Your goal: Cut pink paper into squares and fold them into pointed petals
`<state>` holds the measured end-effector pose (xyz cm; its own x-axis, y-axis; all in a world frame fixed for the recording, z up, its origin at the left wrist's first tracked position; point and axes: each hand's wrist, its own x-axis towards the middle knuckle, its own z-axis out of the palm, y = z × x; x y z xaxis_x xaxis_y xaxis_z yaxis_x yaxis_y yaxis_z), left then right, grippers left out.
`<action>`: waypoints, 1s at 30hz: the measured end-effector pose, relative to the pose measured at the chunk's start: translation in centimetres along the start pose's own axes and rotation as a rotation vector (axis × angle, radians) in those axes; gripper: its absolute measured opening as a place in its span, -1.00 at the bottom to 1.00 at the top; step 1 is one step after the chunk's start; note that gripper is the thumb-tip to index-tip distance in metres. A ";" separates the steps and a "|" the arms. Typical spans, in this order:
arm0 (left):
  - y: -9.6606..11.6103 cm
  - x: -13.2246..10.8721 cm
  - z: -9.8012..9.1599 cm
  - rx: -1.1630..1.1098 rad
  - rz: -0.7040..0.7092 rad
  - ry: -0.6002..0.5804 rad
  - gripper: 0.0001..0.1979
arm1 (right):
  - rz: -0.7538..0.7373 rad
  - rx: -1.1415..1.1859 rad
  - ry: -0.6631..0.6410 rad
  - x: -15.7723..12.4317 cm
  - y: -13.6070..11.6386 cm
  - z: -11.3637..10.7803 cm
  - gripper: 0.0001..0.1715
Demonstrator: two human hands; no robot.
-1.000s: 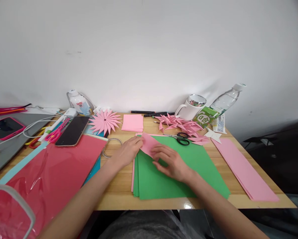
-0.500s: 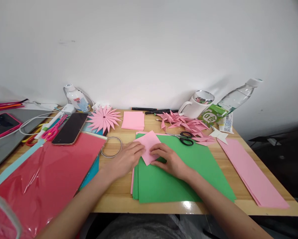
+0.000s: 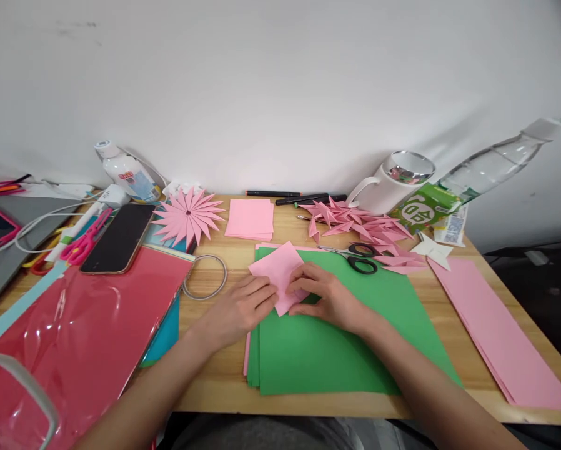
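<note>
A small pink paper square (image 3: 277, 267) lies tilted on a stack of green sheets (image 3: 355, 350). My left hand (image 3: 237, 307) pinches its lower left edge, fingers curled. My right hand (image 3: 328, 297) presses the paper's lower right corner with bent fingers. Both hands grip the same square. Its near corner is hidden under my fingers.
Black-handled scissors (image 3: 358, 257), a pile of folded pink points (image 3: 355, 226), a stack of pink squares (image 3: 250, 219), a pink paper flower (image 3: 187, 215) and a metal ring (image 3: 204, 276) lie nearby. Red film (image 3: 74, 331), a phone (image 3: 117, 237), a mug (image 3: 393, 181), a bottle (image 3: 496, 164) and pink strips (image 3: 500, 331) surround.
The pink square has been turned and drawn toward me on the green sheets. Both hands moved closer together on its near edge. My head has leaned in and down.
</note>
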<state>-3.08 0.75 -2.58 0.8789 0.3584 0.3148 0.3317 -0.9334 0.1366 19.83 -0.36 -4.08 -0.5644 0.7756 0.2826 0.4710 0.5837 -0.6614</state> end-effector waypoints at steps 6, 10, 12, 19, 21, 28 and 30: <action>0.2 0.0 0.9 -0.140 -0.118 0.147 -0.81 | -0.028 0.064 0.020 -0.2 -0.3 0.0 -0.89; 0.4 0.2 1.7 -0.279 -0.266 0.217 -0.86 | 0.058 0.098 0.050 -0.2 -0.5 0.1 -0.93; 1.0 0.0 1.9 -0.253 -0.334 0.242 -0.82 | 0.100 0.111 0.073 -0.2 -0.6 0.3 -0.92; 5.0 -0.7 1.7 0.050 -0.145 0.122 -0.71 | 0.195 0.087 0.147 -0.1 -0.6 0.9 -0.98; 5.6 -0.4 1.9 0.087 -0.146 0.088 -0.69 | 0.211 0.078 0.161 -0.1 -0.6 1.0 -0.93; 5.3 0.0 2.4 0.097 -0.176 0.030 -0.70 | 0.205 0.101 0.097 -0.1 -0.4 0.4 -0.92; 5.3 0.0 2.4 0.082 -0.181 0.014 -0.69 | 0.204 0.150 0.057 -0.2 -0.2 0.0 -0.93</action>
<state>-0.53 -4.19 -4.11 0.7977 0.5203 0.3049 0.5114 -0.8516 0.1152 19.82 -0.65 -3.99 -0.4269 0.8884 0.1689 0.4631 0.3751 -0.8030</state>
